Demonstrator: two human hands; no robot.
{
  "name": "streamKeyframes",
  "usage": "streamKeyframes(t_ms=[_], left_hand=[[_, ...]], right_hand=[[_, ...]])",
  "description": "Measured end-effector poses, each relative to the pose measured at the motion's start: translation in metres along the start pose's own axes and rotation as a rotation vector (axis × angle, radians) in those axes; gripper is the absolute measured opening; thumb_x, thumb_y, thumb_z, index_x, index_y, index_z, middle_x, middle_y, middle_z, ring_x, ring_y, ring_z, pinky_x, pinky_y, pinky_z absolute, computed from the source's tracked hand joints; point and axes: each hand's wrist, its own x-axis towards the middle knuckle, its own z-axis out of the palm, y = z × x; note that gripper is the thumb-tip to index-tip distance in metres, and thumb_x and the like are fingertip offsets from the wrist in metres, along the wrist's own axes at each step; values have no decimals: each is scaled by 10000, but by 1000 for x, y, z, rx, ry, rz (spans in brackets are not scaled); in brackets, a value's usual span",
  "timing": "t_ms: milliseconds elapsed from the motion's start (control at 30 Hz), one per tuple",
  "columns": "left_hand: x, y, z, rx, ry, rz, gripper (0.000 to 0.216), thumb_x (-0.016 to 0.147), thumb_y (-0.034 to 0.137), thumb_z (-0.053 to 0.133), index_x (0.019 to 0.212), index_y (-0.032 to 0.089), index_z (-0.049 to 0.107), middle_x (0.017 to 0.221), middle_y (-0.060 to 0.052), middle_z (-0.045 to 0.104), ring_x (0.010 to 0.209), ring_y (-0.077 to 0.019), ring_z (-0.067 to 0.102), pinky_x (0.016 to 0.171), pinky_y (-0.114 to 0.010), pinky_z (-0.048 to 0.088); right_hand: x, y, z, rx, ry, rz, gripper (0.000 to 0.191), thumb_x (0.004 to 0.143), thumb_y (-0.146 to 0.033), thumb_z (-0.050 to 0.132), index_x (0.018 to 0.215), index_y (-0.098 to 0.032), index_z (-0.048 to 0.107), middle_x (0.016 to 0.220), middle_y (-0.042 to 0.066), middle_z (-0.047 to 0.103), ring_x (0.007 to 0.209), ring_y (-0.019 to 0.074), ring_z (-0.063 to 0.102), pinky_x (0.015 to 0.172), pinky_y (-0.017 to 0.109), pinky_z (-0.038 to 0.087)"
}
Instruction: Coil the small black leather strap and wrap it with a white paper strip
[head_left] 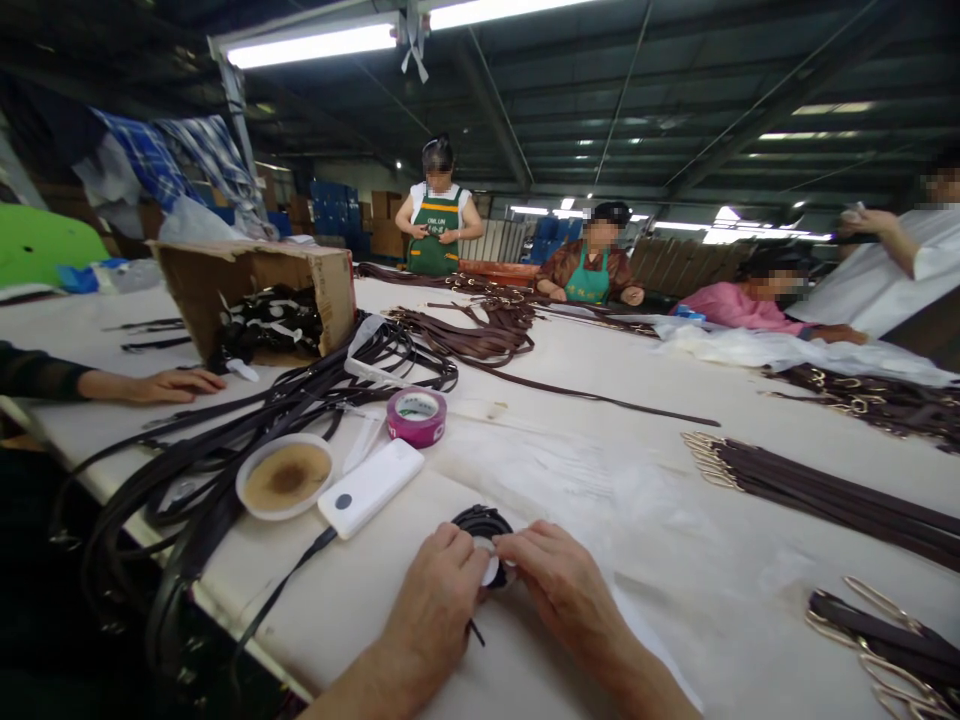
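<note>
- The coil (480, 519), black and wound round, lies on the tabletop (600, 350) right in front of the person, probably because both hands can meet over it there.
- The left hand (435, 592) has its fingers closed on the coil's left side, likely to stop the turns springing apart.
- The right hand (559, 577) has its fingers bent in, gripping the coil's right edge; the exact fingertip contact is partly hidden.
- A white piece (491, 572) shows at the coil's middle, between the hands; what keeps it there cannot be told.
- The bowl (281, 516), the device (382, 480) and the tape (418, 430) sit grouped beyond the left hand, seemingly reachable yet out of the way.
- The box (337, 300) has its open side facing the person, perhaps for easy access to its dark contents.
</note>
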Motion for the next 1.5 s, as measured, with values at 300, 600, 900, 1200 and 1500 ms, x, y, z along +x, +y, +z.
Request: streamKeyframes(t_ms=[300,600,900,1200,1500], left_hand=[[0,11,-15,-162,-23,-139,290,726,34,636,978,177,648,1031,-55,623,1020,-255,480,902,-410,474],[-2,3,-23,-117,-84,-11,383,832,33,611,1192,165,605,1047,-55,651,1002,-235,490,919,-371,482],[1,-10,-12,37,-50,72,324,804,84,708,1108,164,626,997,-41,666,977,-238,517,853,-375,526],[5,-10,-5,29,-20,62,223,791,86,724,987,155,644,965,-41,657,961,-234,515,837,-355,514],[10,-7,-9,-47,-4,18,80,829,84,679,820,150,635,908,-40,647,947,-224,510,853,-349,480]], right_hand=[[-3,-4,3,177,10,161,261,870,-65,436,974,-213,624,886,35,705,797,176,659,716,265,500],[-5,-3,4,287,-8,223,243,884,-124,431,979,-210,637,916,53,713,812,187,648,738,294,489],[-17,1,-23,651,-142,384,235,944,-379,555,800,-213,638,1260,110,663,1187,273,586,1011,425,407],[-13,-16,-43,357,-380,156,191,916,-222,601,779,-231,733,740,7,662,734,167,629,701,259,482],[-18,-15,-40,289,-399,191,226,798,-30,588,725,-198,720,735,13,642,716,161,623,669,239,468]])
